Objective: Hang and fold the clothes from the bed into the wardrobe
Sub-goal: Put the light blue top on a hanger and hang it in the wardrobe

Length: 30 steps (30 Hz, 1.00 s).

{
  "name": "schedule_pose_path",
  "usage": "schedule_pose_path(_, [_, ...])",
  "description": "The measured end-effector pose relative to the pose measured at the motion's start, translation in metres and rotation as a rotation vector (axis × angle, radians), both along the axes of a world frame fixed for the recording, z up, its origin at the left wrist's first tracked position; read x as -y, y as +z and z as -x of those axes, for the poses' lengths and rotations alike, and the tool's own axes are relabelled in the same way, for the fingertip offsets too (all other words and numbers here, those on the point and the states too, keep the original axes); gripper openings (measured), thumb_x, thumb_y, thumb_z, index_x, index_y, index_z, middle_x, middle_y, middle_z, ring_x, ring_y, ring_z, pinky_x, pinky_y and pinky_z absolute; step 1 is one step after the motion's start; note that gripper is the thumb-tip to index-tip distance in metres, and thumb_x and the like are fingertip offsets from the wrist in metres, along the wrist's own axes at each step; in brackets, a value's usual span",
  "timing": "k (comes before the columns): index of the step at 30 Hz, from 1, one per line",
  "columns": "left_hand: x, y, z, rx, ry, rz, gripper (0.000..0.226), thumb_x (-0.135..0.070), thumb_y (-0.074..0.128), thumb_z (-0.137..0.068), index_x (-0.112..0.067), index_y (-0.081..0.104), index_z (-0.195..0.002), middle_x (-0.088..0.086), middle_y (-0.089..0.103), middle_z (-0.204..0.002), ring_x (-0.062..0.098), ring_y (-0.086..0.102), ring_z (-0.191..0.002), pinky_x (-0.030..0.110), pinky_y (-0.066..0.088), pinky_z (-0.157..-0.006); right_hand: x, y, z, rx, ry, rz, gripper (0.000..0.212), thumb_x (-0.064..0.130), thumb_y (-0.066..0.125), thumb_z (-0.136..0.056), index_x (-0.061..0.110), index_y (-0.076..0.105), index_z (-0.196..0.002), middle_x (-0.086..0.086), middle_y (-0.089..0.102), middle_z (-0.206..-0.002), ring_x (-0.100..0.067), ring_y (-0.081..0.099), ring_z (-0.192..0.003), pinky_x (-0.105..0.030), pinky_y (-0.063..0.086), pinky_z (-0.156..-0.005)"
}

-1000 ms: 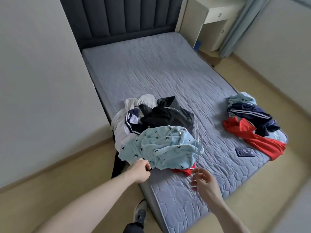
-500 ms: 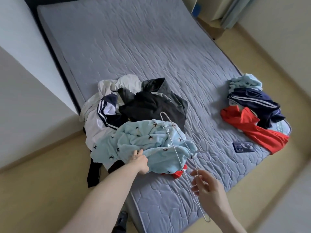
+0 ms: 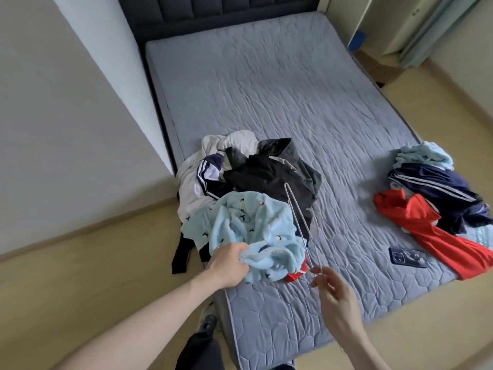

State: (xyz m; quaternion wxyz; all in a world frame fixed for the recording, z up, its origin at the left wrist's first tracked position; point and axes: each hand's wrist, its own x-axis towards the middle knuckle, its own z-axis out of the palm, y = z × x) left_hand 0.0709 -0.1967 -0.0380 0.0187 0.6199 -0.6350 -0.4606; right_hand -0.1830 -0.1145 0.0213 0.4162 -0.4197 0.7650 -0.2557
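- Left hand [image 3: 229, 263], lower centre of frame: fingers curled into the edge of the light blue fleece garment [image 3: 248, 231], gripping it.
- Right hand [image 3: 333, 292], lower right: fingers pinch a thin wire hanger [image 3: 301, 222] over the garment.
- Garment tops the pile [image 3: 253, 177] at the bed's [image 3: 266, 89] near left edge.
- Judged soft, light, limp; best held at the collar or shoulders.
- No legible writing or labels.

Left hand [image 3: 229, 263] clenched, gripping; right hand [image 3: 334, 292] pinching.
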Motion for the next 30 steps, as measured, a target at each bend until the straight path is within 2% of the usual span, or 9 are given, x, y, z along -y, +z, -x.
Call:
schedule_pose_path(3, [-0.037,0.056,-0.002,0.015,0.024,0.033,0.015,-0.012,0.059,-0.081,-0.024,0.067,-0.086,0.003,0.064,-0.088,0.024,0.059,-0.074,0.035,0.044,-0.062,-0.008,0.021,0.013,0.076,0.097,0.038,0.025,0.011,0.052,-0.106,0.029,0.070,-0.103,0.011,0.075,-0.083,0.001,0.069,-0.079,-0.010,0.047,-0.066])
schedule_pose_path(5, [-0.066,0.088,0.001,0.005,0.076,0.107,0.021,-0.010,0.059,-0.081,-0.029,0.069,-0.084,-0.004,0.065,-0.081,0.018,0.059,-0.071,0.032,0.042,-0.060,-0.012,0.032,0.026,0.120,0.171,0.067,0.021,0.014,0.056,-0.105,0.029,0.070,-0.102,0.006,0.076,-0.088,-0.007,0.072,-0.085,-0.018,0.052,-0.071])
schedule_pose_path(8, [-0.114,0.142,0.018,-0.033,0.242,0.254,0.034,-0.004,0.064,-0.083,-0.034,0.077,-0.092,-0.019,0.067,-0.087,0.006,0.061,-0.077,0.027,0.048,-0.065,-0.026,0.054,0.048,0.193,0.345,0.096,0.011,0.018,0.072,-0.096,0.026,0.069,-0.102,0.001,0.073,-0.096,0.000,0.065,-0.067,-0.015,0.049,-0.060])
schedule_pose_path(12, [-0.156,0.212,0.036,-0.122,0.289,0.519,0.043,0.008,0.062,-0.079,-0.030,0.080,-0.090,-0.028,0.063,-0.083,-0.001,0.057,-0.071,0.010,0.036,-0.057,-0.042,0.082,0.045,0.196,0.583,0.086,0.038,0.031,0.088,-0.080,0.035,0.065,-0.111,0.018,0.068,-0.114,0.000,0.062,-0.077,-0.022,0.051,-0.072])
schedule_pose_path(15, [-0.179,0.257,0.040,-0.177,0.333,0.616,0.046,0.010,0.061,-0.077,-0.031,0.080,-0.088,-0.024,0.064,-0.081,0.001,0.058,-0.070,0.010,0.036,-0.057,-0.053,0.098,0.035,0.193,0.733,0.067,0.057,0.053,0.091,-0.065,0.044,0.063,-0.114,0.031,0.062,-0.116,0.005,0.053,-0.065,-0.011,0.043,-0.064])
schedule_pose_path(18, [-0.208,0.298,0.030,-0.262,0.394,0.619,0.043,0.004,0.052,-0.074,-0.029,0.078,-0.080,-0.019,0.061,-0.078,0.001,0.056,-0.069,0.009,0.036,-0.061,-0.065,0.117,0.021,0.239,0.839,0.091,0.055,0.066,0.087,-0.064,0.046,0.067,-0.111,0.027,0.067,-0.109,0.003,0.060,-0.070,-0.017,0.050,-0.068])
schedule_pose_path(22, [-0.239,0.334,-0.004,-0.132,0.264,0.539,0.049,0.001,0.037,-0.060,-0.035,0.070,-0.062,-0.014,0.050,-0.088,0.006,0.053,-0.080,0.011,0.037,-0.070,-0.076,0.138,-0.002,0.282,0.839,0.148,0.022,0.047,0.078,-0.084,0.031,0.071,-0.097,0.012,0.076,-0.097,-0.006,0.070,-0.085,-0.039,0.058,-0.080])
schedule_pose_path(26, [-0.268,0.361,-0.032,0.160,0.002,0.692,0.054,0.013,0.049,-0.059,-0.036,0.072,-0.063,-0.015,0.045,-0.099,0.005,0.046,-0.099,0.014,0.036,-0.081,-0.088,0.164,-0.038,0.312,0.875,0.225,0.036,0.034,0.088,-0.077,0.027,0.064,-0.102,0.022,0.073,-0.110,0.006,0.061,-0.066,-0.013,0.047,-0.067])
schedule_pose_path(30, [-0.285,0.396,-0.049,0.252,-0.119,0.791,0.045,0.011,0.062,-0.060,-0.031,0.074,-0.066,-0.011,0.041,-0.095,0.003,0.048,-0.075,0.013,0.033,-0.059,-0.098,0.195,-0.091,0.263,1.081,0.278,0.056,0.034,0.093,-0.069,0.022,0.051,-0.105,0.025,0.064,-0.128,0.008,0.048,-0.055,-0.012,0.039,-0.062])
